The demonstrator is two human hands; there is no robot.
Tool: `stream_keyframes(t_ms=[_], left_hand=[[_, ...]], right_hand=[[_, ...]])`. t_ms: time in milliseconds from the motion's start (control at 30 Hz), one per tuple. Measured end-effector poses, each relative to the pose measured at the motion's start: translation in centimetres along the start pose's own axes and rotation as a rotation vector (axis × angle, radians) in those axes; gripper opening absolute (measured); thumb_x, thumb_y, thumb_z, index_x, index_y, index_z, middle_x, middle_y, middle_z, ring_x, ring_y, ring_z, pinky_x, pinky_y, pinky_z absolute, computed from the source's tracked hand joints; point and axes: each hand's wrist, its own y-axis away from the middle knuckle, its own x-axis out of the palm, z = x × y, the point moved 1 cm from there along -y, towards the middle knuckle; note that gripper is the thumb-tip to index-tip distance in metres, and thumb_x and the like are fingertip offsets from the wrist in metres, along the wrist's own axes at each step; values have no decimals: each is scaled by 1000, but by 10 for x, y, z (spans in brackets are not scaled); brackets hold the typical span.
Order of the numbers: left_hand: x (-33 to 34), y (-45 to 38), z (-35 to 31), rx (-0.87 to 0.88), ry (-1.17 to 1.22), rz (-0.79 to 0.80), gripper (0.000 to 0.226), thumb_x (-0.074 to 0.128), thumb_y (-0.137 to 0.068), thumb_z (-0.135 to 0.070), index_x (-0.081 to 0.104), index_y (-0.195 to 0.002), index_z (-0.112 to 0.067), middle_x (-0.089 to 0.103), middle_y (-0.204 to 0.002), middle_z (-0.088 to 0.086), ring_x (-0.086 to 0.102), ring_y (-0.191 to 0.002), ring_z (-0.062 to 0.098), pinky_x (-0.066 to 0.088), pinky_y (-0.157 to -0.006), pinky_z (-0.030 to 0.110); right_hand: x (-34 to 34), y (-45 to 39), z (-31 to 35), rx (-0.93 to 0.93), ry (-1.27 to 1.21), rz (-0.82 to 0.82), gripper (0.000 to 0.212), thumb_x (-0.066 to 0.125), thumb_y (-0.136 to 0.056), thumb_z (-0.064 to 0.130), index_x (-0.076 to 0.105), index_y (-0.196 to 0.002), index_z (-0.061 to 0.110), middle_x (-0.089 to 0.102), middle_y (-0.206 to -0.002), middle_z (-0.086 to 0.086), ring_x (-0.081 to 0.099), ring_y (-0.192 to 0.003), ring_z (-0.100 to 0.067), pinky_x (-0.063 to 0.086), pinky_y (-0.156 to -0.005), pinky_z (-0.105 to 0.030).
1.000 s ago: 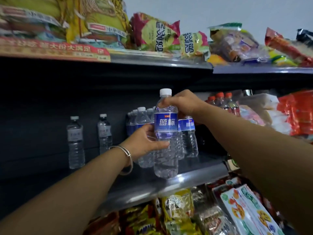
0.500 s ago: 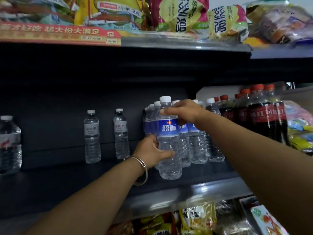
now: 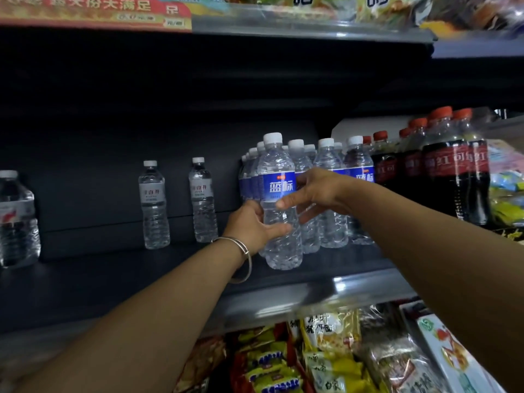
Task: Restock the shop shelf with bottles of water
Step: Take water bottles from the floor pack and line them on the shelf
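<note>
1. Now I am seeing the left hand curling round the lower half of a water bottle, thumb across its front.
2. The bottle is standing upright on the dark shelf, in front of the other blue-label bottles.
3. The right hand is hovering at the label, fingers loosely spread, gripping nothing I can make out.

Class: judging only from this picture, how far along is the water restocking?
Done: a cluster of blue-label bottles stands on the shelf. In hand: the left hand grips the front bottle; the right hand reaches beside it. Left: the dark stretch beside two white-label bottles.
</note>
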Motion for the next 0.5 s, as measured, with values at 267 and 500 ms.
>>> stream_keyframes(t_ms=[267, 500], left_hand=[[7, 28, -10, 97, -192, -233, 64, 78, -71, -31, 44, -119, -6, 41, -126, 13, 44, -117, 29, 39, -100, 37], [55, 109, -16, 526, -93, -163, 43, 68, -75, -3, 49, -114, -7, 44, -119, 13, 48, -112, 29, 42, -97, 43]], right_hand=[[12, 46, -18, -149, 194, -383, 51, 79, -73, 34, 59, -112, 6, 66, -101, -10, 64, -88, -20, 56, -83, -37], [38, 145, -65, -235, 598, -505, 36, 75, -78, 28, 65, -108, 12, 67, -89, -1, 61, -76, -18, 52, -79, -40]])
